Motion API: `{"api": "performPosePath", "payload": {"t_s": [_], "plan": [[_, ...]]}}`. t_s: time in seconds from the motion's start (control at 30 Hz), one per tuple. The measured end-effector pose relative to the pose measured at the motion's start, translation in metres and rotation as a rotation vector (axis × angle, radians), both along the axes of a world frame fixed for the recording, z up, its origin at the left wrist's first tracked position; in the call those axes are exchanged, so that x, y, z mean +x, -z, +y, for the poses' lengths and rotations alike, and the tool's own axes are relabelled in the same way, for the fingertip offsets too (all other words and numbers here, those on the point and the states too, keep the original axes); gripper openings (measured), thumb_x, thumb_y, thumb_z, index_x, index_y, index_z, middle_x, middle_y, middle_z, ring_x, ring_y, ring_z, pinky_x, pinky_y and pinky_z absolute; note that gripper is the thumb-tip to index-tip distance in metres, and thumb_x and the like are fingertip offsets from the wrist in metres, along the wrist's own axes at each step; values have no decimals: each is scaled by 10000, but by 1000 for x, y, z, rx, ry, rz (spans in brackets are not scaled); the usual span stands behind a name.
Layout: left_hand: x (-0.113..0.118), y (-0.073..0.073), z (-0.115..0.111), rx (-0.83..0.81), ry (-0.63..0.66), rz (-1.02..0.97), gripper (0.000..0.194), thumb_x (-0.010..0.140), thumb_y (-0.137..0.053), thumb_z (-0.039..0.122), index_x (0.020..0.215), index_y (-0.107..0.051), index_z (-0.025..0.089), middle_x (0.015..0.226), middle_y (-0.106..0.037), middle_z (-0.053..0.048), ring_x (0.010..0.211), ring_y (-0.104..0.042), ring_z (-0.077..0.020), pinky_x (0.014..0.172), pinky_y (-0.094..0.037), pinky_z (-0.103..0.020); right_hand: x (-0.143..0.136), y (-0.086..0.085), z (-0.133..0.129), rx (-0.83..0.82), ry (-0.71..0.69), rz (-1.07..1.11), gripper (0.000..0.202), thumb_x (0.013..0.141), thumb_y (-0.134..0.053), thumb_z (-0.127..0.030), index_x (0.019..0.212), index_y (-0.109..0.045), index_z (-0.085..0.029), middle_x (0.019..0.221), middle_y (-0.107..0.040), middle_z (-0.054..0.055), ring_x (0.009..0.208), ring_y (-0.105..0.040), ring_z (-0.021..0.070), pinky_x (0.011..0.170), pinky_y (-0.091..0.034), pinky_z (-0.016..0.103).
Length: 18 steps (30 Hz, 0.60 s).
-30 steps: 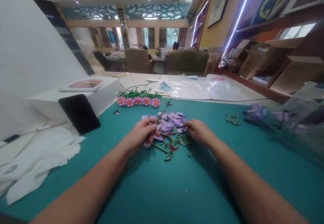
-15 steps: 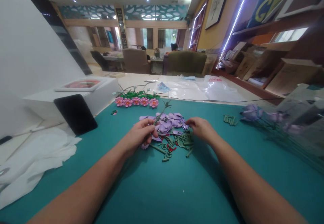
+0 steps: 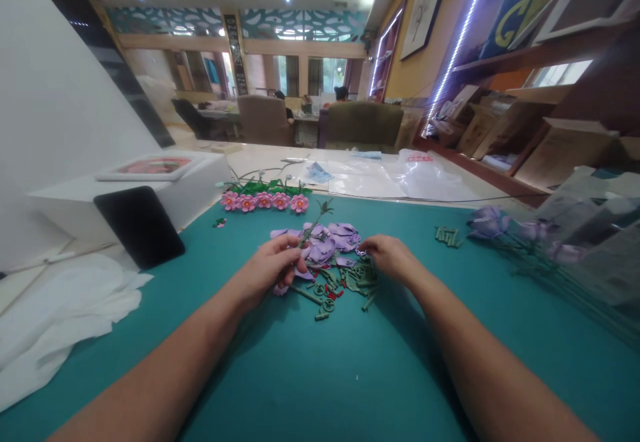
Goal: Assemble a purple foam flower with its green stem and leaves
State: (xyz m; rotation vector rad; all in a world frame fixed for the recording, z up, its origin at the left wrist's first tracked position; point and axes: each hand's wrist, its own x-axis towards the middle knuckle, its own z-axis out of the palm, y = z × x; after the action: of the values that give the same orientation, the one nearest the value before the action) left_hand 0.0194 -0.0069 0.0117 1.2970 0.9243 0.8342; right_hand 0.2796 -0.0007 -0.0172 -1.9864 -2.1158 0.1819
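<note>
My left hand (image 3: 280, 262) is closed around a green toy flower stem (image 3: 314, 223), whose leafy tip points up and away. On the green mat lies a heap of purple petal pieces (image 3: 320, 245), just beyond the left fingers. At its right edge, my right hand (image 3: 389, 255) pinches a small round purple openwork piece (image 3: 360, 251), partly hidden by the fingertips. Nearer to me are loose green pieces (image 3: 327, 305), such as rods and rings, mixed with small red pieces (image 3: 334, 294).
Pink flowers (image 3: 264, 201) lie in a row at the back left. A dark tablet (image 3: 140, 227) leans on a white box (image 3: 200, 175), beside crumpled white wrapping (image 3: 75, 315). To the right are short green rods (image 3: 447, 236) and purple roses (image 3: 489, 222). Plastic bags (image 3: 425, 175) lie behind the mat.
The right fingertips have closed in on the round purple piece, which is now more covered. My left hand keeps hold of the stem. The whole view has shifted slightly.
</note>
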Motion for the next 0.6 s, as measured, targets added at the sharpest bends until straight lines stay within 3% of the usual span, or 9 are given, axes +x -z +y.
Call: {"api": "performPosePath", "payload": {"t_s": [0.2,0.4,0.6], "plan": [[0,2,1,11,9,-13,226,747,-609,289,915,-500,185,631,-626,24,360,-411,-46,355,-313,-162,-31,7,-9,63,-206,-84,416,870,-426,-112,1185,-673,-225,1126,-643,106,967,-542,220,866,-412,309],[0,3,2,11,6,5,246,733,-628,302,920,-531,174,638,-633,16,364,-424,-46,347,-293,-151,-39,7,-14,16,-222,-123,358,852,-456,-129,1105,-692,-223,1063,-624,99,945,-518,227,866,-382,316],[0,4,2,0,12,2,233,742,-614,292,927,-534,174,637,-632,15,371,-432,-50,348,-311,-148,-42,5,-15,21,-180,-174,402,860,-436,-146,1192,-639,-248,1117,-599,115,969,-503,259,837,-385,344]]}}
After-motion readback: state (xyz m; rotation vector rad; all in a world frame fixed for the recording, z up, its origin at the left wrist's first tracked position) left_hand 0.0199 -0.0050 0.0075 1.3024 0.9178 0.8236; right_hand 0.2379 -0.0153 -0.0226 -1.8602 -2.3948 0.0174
